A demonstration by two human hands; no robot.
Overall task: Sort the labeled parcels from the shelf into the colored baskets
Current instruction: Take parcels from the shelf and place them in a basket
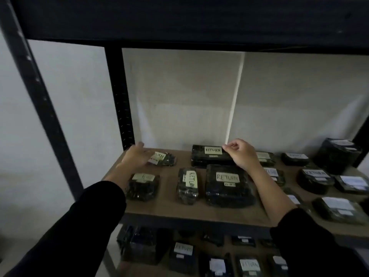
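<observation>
Black wrapped parcels with pale labels lie on a brown shelf board (165, 206). My left hand (135, 155) reaches over the back left, fingers relaxed, right beside a small parcel (165, 159) labelled RETURN. My right hand (242, 153) hovers with loosely curled fingers at the right end of a long flat parcel (207, 156) labelled RETURN; I cannot tell whether it pinches the label. In front lie a large RETURN parcel (229, 186), a narrow upright-labelled one (187, 185) and a smaller one (142, 186). No baskets are in view.
Several more labelled parcels (315, 179) fill the right side of the shelf. A lower shelf (199, 254) holds further parcels. Black metal uprights (119, 96) and the upper shelf (179, 21) frame the space, with a white wall behind.
</observation>
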